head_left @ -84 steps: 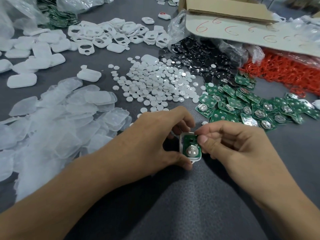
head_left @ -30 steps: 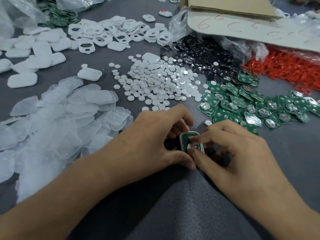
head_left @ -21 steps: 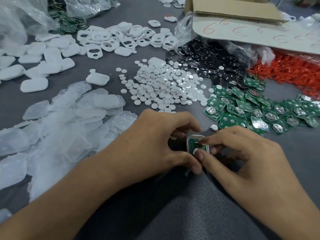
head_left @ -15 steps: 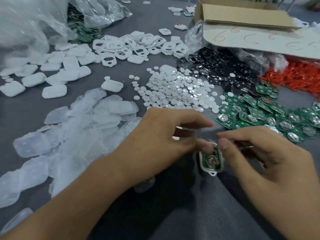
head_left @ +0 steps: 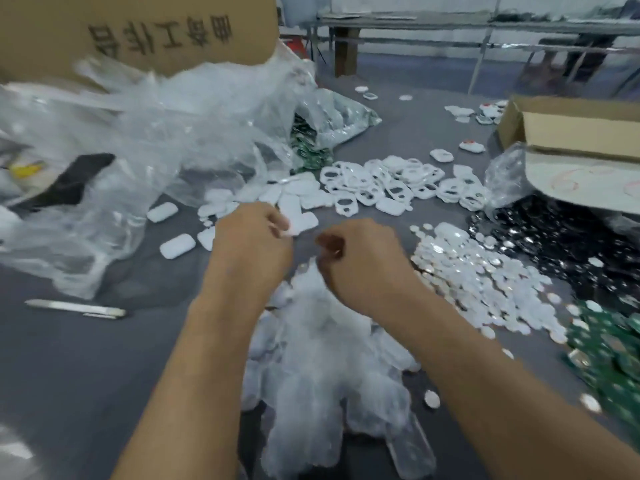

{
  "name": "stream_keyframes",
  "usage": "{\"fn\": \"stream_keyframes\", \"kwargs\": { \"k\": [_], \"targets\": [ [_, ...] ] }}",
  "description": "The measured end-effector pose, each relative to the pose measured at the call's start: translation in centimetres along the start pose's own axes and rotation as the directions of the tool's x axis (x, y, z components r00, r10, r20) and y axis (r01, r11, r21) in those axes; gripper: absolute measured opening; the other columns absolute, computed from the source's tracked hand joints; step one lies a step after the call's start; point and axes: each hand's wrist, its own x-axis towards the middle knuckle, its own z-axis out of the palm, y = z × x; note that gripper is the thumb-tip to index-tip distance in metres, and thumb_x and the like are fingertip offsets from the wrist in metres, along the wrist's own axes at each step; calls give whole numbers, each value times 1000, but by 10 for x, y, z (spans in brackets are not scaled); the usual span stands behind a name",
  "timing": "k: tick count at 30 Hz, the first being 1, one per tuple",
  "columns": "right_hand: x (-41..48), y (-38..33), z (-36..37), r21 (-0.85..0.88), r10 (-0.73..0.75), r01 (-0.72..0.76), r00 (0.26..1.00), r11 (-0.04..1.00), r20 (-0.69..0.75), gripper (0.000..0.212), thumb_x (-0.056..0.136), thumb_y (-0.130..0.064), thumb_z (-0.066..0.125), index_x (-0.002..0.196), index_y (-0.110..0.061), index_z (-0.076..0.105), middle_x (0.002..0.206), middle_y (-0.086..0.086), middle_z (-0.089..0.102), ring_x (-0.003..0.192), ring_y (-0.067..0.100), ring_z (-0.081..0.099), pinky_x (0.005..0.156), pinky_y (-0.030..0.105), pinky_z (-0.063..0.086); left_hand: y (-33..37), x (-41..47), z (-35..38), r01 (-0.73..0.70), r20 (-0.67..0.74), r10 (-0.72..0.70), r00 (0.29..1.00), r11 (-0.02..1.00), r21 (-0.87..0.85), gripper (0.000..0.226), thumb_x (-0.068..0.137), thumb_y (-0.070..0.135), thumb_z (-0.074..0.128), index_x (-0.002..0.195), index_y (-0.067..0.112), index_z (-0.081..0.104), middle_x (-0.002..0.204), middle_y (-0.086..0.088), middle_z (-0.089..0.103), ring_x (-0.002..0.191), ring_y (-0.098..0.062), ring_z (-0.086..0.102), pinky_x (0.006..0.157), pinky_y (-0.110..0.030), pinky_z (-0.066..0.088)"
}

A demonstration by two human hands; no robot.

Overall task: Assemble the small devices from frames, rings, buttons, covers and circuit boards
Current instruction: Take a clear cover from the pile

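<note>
White cover [head_left: 300,224] sits pinched in my left hand [head_left: 252,242] fingers, beyond the translucent pile [head_left: 322,344]; my right hand [head_left: 360,258] is curled, contents unclear. Align edges before pressing.

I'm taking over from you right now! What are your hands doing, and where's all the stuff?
Left hand: reaching toward the solid white covers, fingers curled; the picture is too blurred to tell if it has a grip on one.
Right hand: closed in a loose fist above the clear covers; what it holds cannot be seen.
Parts on the grey table: white frames straight ahead, white buttons to the right, black discs beyond them, green circuit boards at far right.
Done: cannot tell from this view.
Left: pick a cover and close up a device.
</note>
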Motion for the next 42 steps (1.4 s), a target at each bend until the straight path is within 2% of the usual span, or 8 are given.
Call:
{"fn": "stream_keyframes", "kwargs": {
  "k": [4, 8, 13, 19, 23, 30, 37, 42],
  "targets": [
    [63, -24, 45, -128, 97, -79, 984, 989, 147, 18, 92, -18, 62, 105, -7, 69, 113, 13, 69, 103, 29, 65, 72, 27, 45, -32, 32, 0, 152, 102, -170, 980, 975, 162, 15, 88, 7, 68, 102, 7, 74, 104, -13, 74, 103, -31, 65, 79, -32, 49],
    [82, -19, 75, -153, 151, -136, 985, 979, 86, 14, 88, -22, 67, 95, -10, 66, 107, 11, 69, 98, 32, 66, 76, 29, 44, -45, 49, 7, 165, 138, -183, 973, 977, 135, 16, 84, 21, 80, 95, 11, 75, 98, -7, 72, 82, -20, 57, 69, -28, 44],
    [72, -5, 68, 57, 144, -143, 989, 988, -18, 12, 84, -21, 68, 95, -17, 69, 97, 5, 71, 93, 26, 65, 79, 32, 54, -52, 53, 2, 213, 189, -203, 961, 976, -34, 14, 83, 14, 81, 86, 25, 73, 92, -2, 74, 84, -22, 71, 78, -35, 59],
    [27, 11, 21, 312, 122, -50, 968, 949, -217, 9, 90, -18, 70, 85, -24, 65, 76, -7, 67, 69, 12, 66, 63, 26, 51, -16, 19, -9, 78, 231, 2, 973, 939, -335, 11, 87, 15, 81, 86, 24, 74, 72, 2, 76, 60, -9, 71, 59, -22, 55],
    [-32, 33, -31, 470, 121, 56, 934, 881, -337, 10, 88, -16, 77, 84, -24, 73, 70, -3, 74, 65, 15, 72, 67, 38, 62, 22, -19, -9, 103, 372, 179, 911, 774, -625, 18, 85, -1, 78, 91, 16, 77, 80, -6, 78, 68, -13, 75, 63, -16, 56],
    [-144, 84, -92, 794, 224, 106, 930, 598, -293, 16, 73, -15, 77, 88, -14, 80, 73, 8, 75, 63, 14, 72, 61, 17, 55, 78, -87, 37, 86, 430, 397, 811, 646, -758, 21, 86, -1, 76, 93, 18, 79, 87, -2, 80, 82, -13, 76, 72, -20, 59],
    [-199, 129, -93, 546, 23, 194, 931, 815, -365, 45, 85, -4, 76, 123, -28, 72, 110, 5, 66, 74, 15, 66, 73, 22, 52, 112, -136, 103, 237, 595, 460, 659, 624, -744, 15, 90, -4, 72, 102, 4, 77, 90, -14, 79, 80, -19, 77, 70, -23, 60],
    [-208, 151, -84, 388, 66, 137, 883, 911, -465, 40, 81, -15, 78, 118, -28, 70, 112, -2, 60, 73, 17, 64, 72, 23, 52, 102, -148, 125, 453, 719, 439, 539, 569, -687, 11, 91, 2, 71, 101, 5, 75, 99, -17, 78, 91, -26, 76, 81, -29, 62]
  ]
}}
